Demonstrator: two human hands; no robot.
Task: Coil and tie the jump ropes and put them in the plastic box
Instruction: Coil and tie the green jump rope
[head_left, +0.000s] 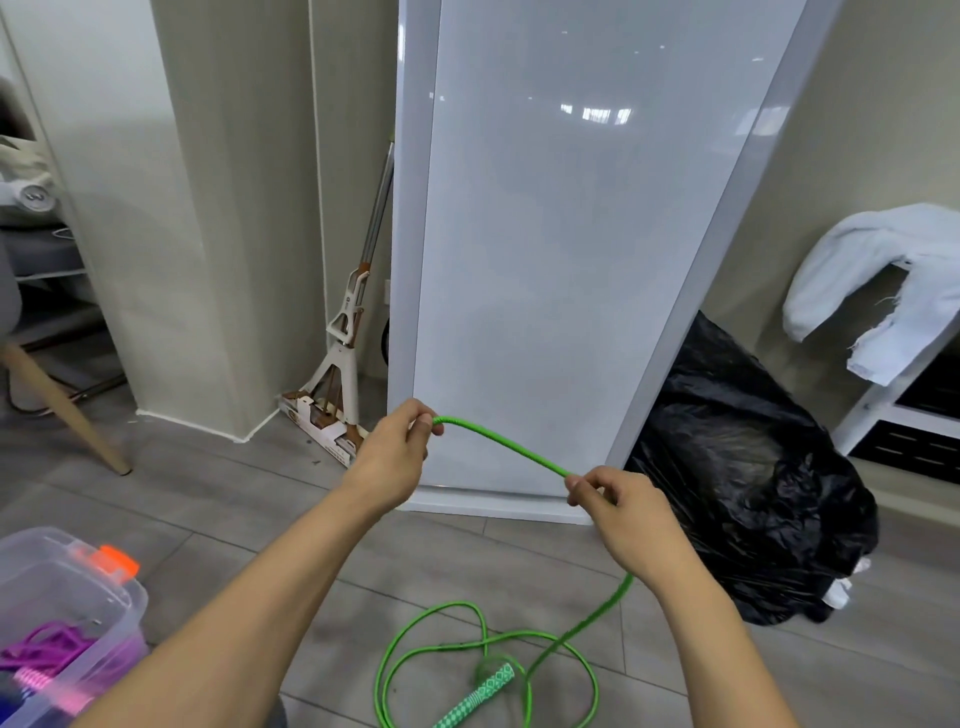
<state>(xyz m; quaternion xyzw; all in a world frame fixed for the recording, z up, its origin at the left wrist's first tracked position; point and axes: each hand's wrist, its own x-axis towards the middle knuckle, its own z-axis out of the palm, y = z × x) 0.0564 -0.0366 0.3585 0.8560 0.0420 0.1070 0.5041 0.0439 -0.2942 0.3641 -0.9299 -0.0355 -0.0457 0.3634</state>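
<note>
While loose loops lie on the floor right of the plastic box (62, 597), left hand (397, 452) and right hand (623, 512) pinch the green jump rope (506, 444) taut.

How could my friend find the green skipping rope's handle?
Find the tall glossy white panel, then look down to the grey floor in front of it, where the green jump rope lies in loose loops. The handle lies among those loops, near the bottom edge; it alone has a green-and-white diamond pattern.
</note>
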